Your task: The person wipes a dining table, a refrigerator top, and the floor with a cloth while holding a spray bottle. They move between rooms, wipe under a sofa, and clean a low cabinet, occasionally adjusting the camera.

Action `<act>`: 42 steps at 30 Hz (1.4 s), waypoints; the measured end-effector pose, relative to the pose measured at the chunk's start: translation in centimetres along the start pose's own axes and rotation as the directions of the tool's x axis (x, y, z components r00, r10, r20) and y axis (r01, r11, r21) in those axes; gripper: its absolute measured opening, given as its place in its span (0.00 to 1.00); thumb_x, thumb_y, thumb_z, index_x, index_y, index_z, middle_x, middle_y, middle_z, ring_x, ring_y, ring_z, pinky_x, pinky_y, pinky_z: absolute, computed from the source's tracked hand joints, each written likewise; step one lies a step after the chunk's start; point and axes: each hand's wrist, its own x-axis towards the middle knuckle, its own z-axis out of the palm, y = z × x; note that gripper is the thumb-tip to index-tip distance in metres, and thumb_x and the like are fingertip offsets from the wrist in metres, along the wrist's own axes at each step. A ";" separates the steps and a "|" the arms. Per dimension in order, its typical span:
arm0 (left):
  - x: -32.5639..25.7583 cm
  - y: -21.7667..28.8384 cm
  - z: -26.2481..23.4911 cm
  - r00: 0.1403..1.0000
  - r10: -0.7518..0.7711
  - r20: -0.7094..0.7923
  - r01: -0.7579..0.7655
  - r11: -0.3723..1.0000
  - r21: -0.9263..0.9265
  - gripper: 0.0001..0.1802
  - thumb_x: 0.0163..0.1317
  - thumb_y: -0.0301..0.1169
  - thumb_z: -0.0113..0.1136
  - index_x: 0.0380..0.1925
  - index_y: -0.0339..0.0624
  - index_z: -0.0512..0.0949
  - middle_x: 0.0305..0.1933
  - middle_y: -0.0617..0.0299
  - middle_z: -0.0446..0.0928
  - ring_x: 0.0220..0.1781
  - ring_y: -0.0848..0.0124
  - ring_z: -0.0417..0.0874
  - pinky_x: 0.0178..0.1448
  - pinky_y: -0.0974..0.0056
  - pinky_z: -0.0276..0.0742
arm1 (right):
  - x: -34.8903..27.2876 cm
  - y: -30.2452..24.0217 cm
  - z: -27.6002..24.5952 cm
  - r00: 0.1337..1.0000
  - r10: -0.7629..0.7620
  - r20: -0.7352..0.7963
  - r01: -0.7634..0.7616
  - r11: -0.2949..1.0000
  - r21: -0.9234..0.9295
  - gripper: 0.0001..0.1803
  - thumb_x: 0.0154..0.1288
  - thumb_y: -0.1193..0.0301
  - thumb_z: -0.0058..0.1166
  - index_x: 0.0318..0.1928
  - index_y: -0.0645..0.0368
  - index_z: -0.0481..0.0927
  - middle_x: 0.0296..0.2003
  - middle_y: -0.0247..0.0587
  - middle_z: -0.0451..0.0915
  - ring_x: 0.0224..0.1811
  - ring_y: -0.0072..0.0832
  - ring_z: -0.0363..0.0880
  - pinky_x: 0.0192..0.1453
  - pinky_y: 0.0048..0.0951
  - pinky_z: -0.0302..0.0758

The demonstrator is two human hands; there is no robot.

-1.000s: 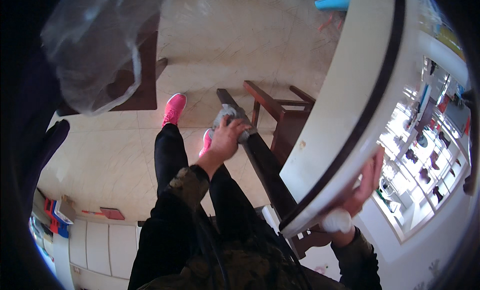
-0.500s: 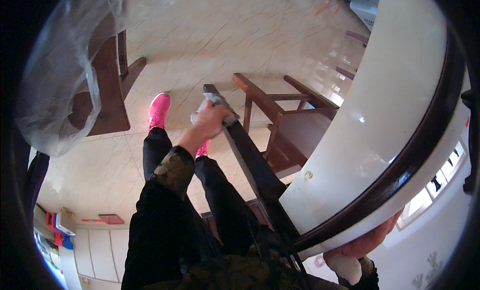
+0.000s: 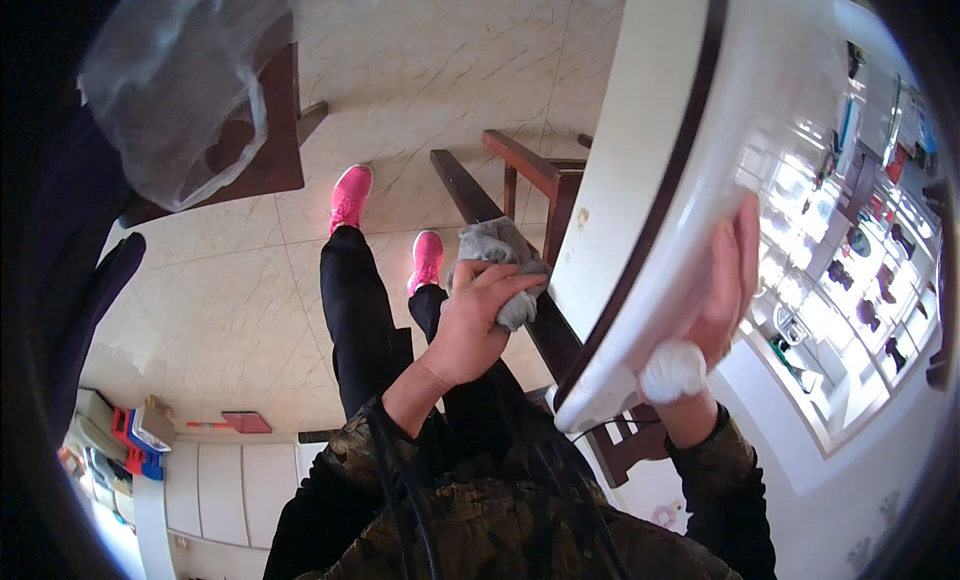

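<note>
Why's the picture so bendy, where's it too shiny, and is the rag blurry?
Head view: the fisheye lens bends straight edges near the rim, with black corners; head view: glare whites out parts of the white-framed window at right; head view: the grey rag under the left hand looks fairly clear.

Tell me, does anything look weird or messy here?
Yes: a small brownish mark on the white panel, near its left edge, stands out because the surface around it is plain. I can't tell whether it's dirt or damage.
</note>
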 end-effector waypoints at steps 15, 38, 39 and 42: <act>1.9 0.4 1.2 0.990 -0.079 -0.117 0.059 0.985 -0.162 0.21 0.53 0.24 0.58 0.49 0.40 0.80 0.45 0.49 0.82 0.52 0.54 0.76 0.59 0.57 0.73 | 0.7 -1.4 -0.2 0.987 0.009 -0.159 0.014 0.989 0.145 0.36 0.79 0.47 0.34 0.72 0.63 0.64 0.73 0.59 0.60 0.75 0.52 0.60 0.77 0.48 0.55; -2.7 -2.3 -1.1 0.846 -0.523 -0.102 -0.095 0.041 -0.995 0.23 0.74 0.28 0.54 0.66 0.39 0.66 0.64 0.55 0.74 0.63 0.63 0.78 0.65 0.59 0.78 | 0.6 -0.9 0.1 0.987 -0.006 -0.162 0.040 0.978 0.206 0.34 0.76 0.50 0.43 0.72 0.59 0.64 0.74 0.57 0.58 0.75 0.52 0.59 0.76 0.49 0.55; -3.0 -2.2 -1.4 0.842 -0.520 -0.144 -0.124 0.073 -0.990 0.22 0.74 0.28 0.55 0.66 0.38 0.68 0.64 0.56 0.75 0.61 0.64 0.79 0.64 0.60 0.78 | 0.6 -1.0 0.1 0.986 -0.006 -0.164 0.041 0.977 0.208 0.33 0.76 0.50 0.42 0.72 0.59 0.64 0.74 0.57 0.58 0.75 0.52 0.59 0.76 0.49 0.55; -2.8 -2.0 -0.9 0.821 -0.464 -0.331 -0.106 0.447 -0.888 0.19 0.73 0.28 0.56 0.63 0.40 0.73 0.59 0.61 0.78 0.57 0.69 0.80 0.61 0.62 0.79 | 0.5 -1.1 0.1 0.987 -0.010 -0.161 0.042 0.980 0.196 0.33 0.77 0.51 0.42 0.72 0.59 0.63 0.74 0.58 0.58 0.75 0.52 0.59 0.76 0.49 0.55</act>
